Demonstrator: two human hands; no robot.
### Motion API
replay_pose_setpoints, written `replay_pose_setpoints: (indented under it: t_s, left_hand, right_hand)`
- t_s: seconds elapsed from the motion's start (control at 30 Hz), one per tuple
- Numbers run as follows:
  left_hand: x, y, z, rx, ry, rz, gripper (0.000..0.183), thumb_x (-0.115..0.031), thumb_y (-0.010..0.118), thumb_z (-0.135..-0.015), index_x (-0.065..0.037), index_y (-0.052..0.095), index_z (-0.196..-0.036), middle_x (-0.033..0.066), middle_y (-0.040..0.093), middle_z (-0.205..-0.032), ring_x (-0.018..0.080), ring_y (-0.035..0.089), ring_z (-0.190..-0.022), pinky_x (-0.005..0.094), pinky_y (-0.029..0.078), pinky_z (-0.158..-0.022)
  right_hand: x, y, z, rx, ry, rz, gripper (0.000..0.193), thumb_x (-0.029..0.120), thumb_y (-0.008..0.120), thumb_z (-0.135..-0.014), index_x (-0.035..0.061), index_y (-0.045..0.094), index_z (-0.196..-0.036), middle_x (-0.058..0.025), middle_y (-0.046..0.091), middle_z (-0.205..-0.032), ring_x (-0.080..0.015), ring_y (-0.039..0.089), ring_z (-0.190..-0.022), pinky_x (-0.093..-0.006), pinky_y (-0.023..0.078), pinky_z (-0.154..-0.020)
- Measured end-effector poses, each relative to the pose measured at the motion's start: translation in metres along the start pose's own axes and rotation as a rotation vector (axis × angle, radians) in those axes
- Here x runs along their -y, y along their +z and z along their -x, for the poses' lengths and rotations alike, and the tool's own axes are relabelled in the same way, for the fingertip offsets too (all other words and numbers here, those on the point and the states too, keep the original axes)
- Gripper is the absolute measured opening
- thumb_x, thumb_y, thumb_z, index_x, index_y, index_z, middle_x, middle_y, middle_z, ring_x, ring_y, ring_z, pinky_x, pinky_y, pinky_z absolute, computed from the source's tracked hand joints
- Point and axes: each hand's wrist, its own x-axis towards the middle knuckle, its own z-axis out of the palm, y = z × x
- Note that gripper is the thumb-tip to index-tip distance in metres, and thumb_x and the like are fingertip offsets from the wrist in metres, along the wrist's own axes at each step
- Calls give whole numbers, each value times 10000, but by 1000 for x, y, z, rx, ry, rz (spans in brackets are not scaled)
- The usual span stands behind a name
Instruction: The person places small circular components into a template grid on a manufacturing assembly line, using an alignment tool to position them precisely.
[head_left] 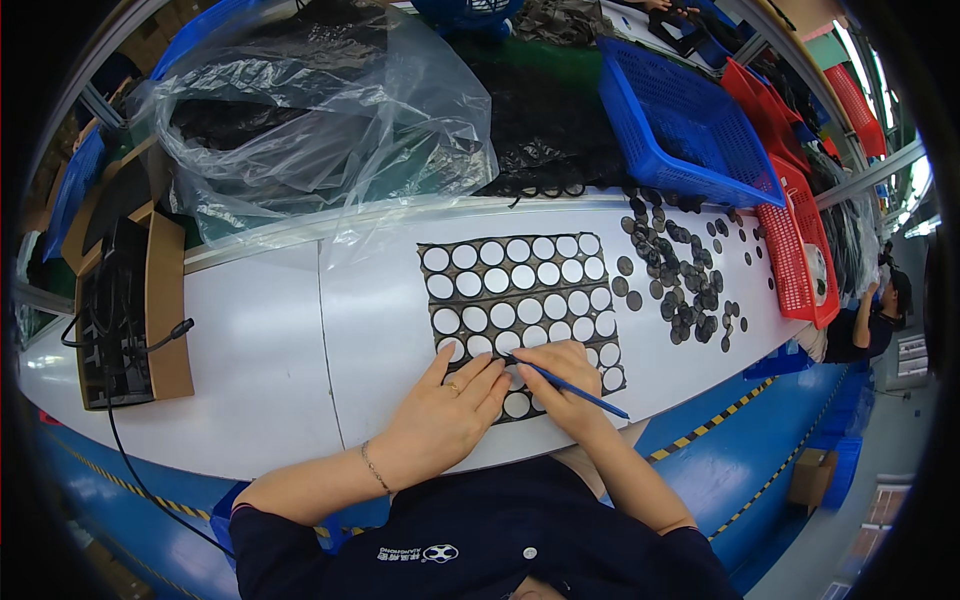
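On the white table lies a dark sheet (520, 285) with rows of round white discs (503, 315). My left hand (450, 405) rests on its lower left part, fingers laid flat over the lower rows and thumb stretched up. Close beside it, my right hand (567, 385) is closed round a slim blue pen-like tool (590, 398). The tool's thin dark tip meets the sheet near my left fingertips; its wider end points down to the right. My hands cover some of the lower discs.
Loose dark discs (685, 270) lie scattered right of the sheet. Behind stand a blue basket (690, 130) and a red basket (800, 250). Clear plastic bags (330, 150) lie beyond the table's raised back edge. A cardboard box (165, 310) with black cables stands left. A person (870, 325) is far right.
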Motion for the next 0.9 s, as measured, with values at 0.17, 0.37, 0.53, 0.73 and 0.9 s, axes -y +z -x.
replay_pose_setpoints:
  t_s: [0.17,0.37,0.53,0.73,0.9]
  left_hand:
    - [3,12,3,-21,-27,-6,347,-216,622,-881,-24,631,-1170,116,621,-1206,242,544,-1198,499,377,-1047]
    - [3,12,7,-28,-25,21,363,-220,633,-869,-26,628,-1175,125,620,-1206,244,535,-1210,495,376,-1046]
    - [3,11,8,-3,-23,22,323,-200,626,-866,-31,637,-1141,132,619,-1213,253,560,-1185,498,391,-1031]
    - [6,13,8,-11,-2,10,311,-199,640,-856,-41,640,-1125,116,603,-1243,250,568,-1177,556,382,-1018]
    - [16,16,-4,-154,-148,36,441,-284,662,-852,-36,609,-1213,94,570,-1297,242,482,-1277,618,287,-1065]
  right_hand:
    - [0,0,-3,42,-6,32,188,98,703,-815,72,710,-1000,-41,681,-844,-203,594,-776,-331,408,-756]
    - [1,5,0,39,-36,122,195,98,698,-808,71,706,-1001,-53,677,-927,-214,596,-838,-352,409,-801]
    - [7,9,-8,119,-267,411,279,62,670,-822,50,666,-1101,-115,657,-1117,-257,610,-1064,-426,410,-942]
    - [-24,-15,-37,-226,52,267,223,31,617,-878,4,656,-1097,-138,677,-1070,-291,627,-1026,-399,435,-935]
    - [-9,12,-28,-24,77,-41,183,109,655,-881,50,707,-1046,-132,696,-1044,-284,630,-1039,-400,424,-974]
